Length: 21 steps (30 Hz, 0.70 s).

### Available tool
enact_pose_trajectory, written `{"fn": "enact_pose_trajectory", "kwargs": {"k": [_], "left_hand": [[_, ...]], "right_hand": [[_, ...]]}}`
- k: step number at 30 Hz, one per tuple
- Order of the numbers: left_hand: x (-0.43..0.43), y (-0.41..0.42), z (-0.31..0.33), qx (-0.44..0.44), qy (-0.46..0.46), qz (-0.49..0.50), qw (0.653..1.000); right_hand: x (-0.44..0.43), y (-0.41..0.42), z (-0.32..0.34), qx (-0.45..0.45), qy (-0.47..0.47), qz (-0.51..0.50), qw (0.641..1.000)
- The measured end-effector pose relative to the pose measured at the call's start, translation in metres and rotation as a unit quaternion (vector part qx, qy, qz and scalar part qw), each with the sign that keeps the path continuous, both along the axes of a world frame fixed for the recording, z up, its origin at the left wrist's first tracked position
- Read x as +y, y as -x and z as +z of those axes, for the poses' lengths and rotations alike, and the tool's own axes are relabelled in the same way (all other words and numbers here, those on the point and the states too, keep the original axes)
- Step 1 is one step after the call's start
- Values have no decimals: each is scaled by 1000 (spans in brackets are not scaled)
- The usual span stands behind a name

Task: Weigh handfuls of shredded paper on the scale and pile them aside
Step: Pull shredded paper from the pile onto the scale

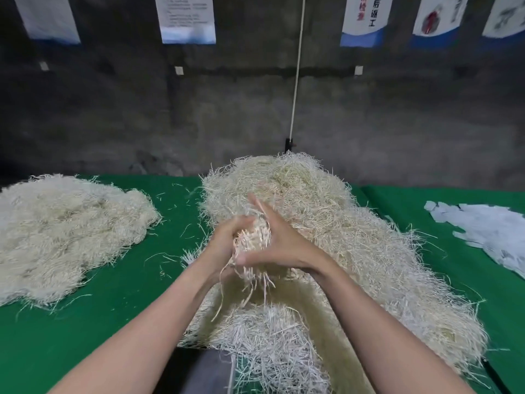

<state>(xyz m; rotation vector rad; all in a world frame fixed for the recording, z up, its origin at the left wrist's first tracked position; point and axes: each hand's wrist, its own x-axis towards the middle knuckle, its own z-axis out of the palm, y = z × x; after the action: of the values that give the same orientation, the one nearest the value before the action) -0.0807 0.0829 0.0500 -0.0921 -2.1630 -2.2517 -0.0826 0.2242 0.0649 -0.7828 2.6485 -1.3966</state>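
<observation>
Both my hands hold one handful of shredded paper (251, 241) between them, raised above the big heap (326, 223) in the middle of the green table (127, 294). My left hand (224, 245) cups it from the left with curled fingers. My right hand (279, 240) presses it from the right, fingers fairly straight and thumb underneath. Strands hang down from the handful. A second pile of shreds (62, 237) lies apart at the left. A grey flat object (204, 371) at the bottom edge, partly under shreds, may be the scale; I cannot tell.
A spread of pale blue-white paper pieces (488, 237) lies at the right on the green cloth. Behind the table stands a dark concrete wall with hanging posters (187, 18) and a white cord (297, 69). Loose strands dot the cloth between the piles.
</observation>
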Motion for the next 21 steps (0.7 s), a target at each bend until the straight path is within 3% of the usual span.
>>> {"fn": "enact_pose_trajectory", "kwargs": {"k": [3, 8, 11, 14, 16, 19, 21], "left_hand": [[-30, -10, -10, -74, -125, -67, 987], [-57, -24, -37, -135, -3, 85, 987], [-75, -28, -46, -154, -5, 173, 973], [-103, -35, -49, -188, -45, 114, 974], [-125, -41, -52, -176, -48, 85, 980], [-155, -42, -57, -60, 68, 148, 985], [-160, -48, -48, 8, 64, 66, 996]], "right_hand": [[-9, 3, -8, -71, -17, -16, 997], [-43, 2, -26, -94, -94, -27, 991], [-60, -4, -33, -107, -68, -61, 990], [-75, -13, -34, -138, -19, -80, 987], [-82, -17, -28, -144, 9, -100, 985], [-92, -23, -18, -146, 30, -118, 982], [-107, -28, -13, -144, 0, -93, 985]]}}
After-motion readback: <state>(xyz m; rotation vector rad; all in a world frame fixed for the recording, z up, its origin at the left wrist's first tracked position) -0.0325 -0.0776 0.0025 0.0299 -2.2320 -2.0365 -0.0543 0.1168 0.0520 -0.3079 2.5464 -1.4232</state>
